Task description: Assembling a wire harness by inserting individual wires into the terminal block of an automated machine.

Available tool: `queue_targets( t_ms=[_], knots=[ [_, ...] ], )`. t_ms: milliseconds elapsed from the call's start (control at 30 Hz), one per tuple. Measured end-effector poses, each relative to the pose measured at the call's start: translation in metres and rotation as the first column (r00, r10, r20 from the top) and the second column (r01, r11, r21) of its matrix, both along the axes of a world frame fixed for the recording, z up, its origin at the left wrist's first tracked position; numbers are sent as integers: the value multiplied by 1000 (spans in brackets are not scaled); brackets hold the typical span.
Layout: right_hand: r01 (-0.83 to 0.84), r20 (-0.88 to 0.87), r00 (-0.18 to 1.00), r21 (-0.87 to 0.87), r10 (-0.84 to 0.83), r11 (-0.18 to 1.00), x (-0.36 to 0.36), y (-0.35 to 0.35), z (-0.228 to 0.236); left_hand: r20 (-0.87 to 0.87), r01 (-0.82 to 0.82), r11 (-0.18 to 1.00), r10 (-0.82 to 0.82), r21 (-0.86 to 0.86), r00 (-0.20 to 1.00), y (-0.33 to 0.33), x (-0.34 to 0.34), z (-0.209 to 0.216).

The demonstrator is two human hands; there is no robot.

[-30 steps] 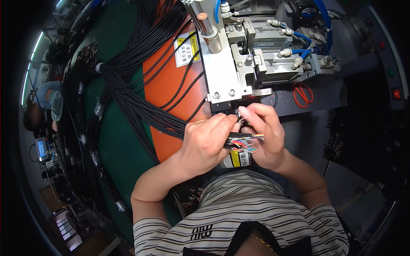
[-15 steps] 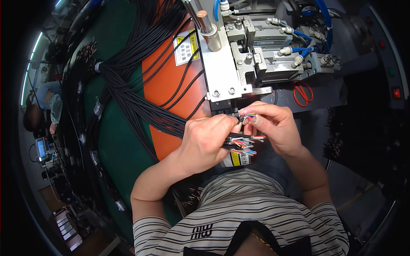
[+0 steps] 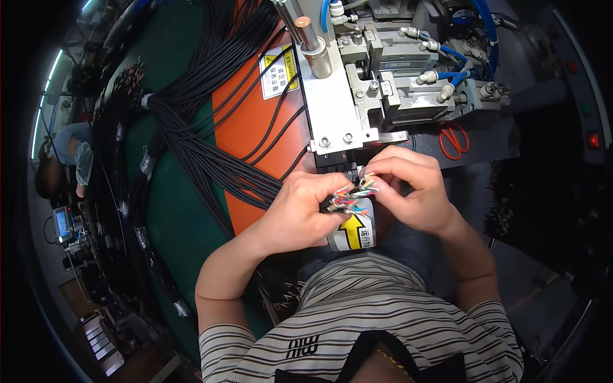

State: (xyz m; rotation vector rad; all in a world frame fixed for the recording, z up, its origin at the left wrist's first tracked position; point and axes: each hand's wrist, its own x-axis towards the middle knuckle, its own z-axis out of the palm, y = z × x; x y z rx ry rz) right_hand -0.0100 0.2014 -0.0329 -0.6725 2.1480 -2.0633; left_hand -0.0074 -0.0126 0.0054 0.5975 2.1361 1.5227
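My left hand (image 3: 295, 214) is closed round several black cables, gripped near their stripped ends. Coloured wire ends (image 3: 348, 203) in red, blue and white fan out past its thumb and fingers. My right hand (image 3: 415, 190) is just to the right, thumb and fingertips pinched at the wire end of one cable (image 3: 368, 184). The fingertips partly hide that end. Both hands are in front of a metal machine (image 3: 333, 108), close to its lower edge. From the left hand the black cables (image 3: 223, 167) run back to a tied bundle at the upper left.
Silver clamps and cylinders with blue air hoses (image 3: 456, 78) fill the upper right. Red-handled scissors (image 3: 453, 140) lie beside the machine. A label with a yellow arrow (image 3: 352, 231) is below my hands. At the far left another person (image 3: 71, 153) sits near a small screen (image 3: 62, 222).
The wire ends in my left hand have turned toward me and bunched closer together. My right hand has shifted slightly, and more of the yellow arrow label shows.
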Motion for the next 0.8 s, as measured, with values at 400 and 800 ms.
queue_targets(
  t_ms=[400, 800],
  knots=[
    [-174, 307, 929, -129, 207, 976, -8, 12, 3, -210, 88, 996, -93, -31, 973, -5, -10, -6],
    [217, -392, 919, 565, 28, 796, -4, -2, 10, -615, -155, 940, -69, -304, 785, 11, 9, -5]
  ],
)
